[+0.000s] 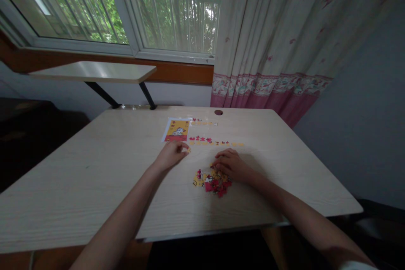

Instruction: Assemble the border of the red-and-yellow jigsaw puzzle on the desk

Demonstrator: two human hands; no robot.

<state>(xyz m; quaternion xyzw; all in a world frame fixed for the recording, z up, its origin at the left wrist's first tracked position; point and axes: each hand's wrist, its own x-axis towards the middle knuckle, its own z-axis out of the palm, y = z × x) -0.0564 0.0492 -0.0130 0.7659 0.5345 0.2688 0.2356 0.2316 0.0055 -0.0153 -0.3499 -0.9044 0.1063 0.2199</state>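
Observation:
My left hand (pixel 171 155) is closed in a pinch on a small yellow puzzle piece (pixel 189 149), just below the picture card (pixel 177 129). That card shows a white animal on a yellow and red ground. Over the right part of a heap of red, yellow and white puzzle pieces (pixel 215 185) rests my right hand (pixel 232 165). Its fingers are curled together at the heap's upper edge, and what lies between them is hidden. Beyond both hands, a row of yellow pieces (pixel 218 144) runs rightward from the card, with several red pieces (pixel 200 138) just above it.
A shorter row of pieces (pixel 202 123) lies beside the card's top. The pale wooden table (pixel 110 177) has a round brown cable hole (pixel 218 112) near its far edge. A raised shelf (pixel 95 71) stands at the back left, and a curtain (pixel 268 50) hangs behind.

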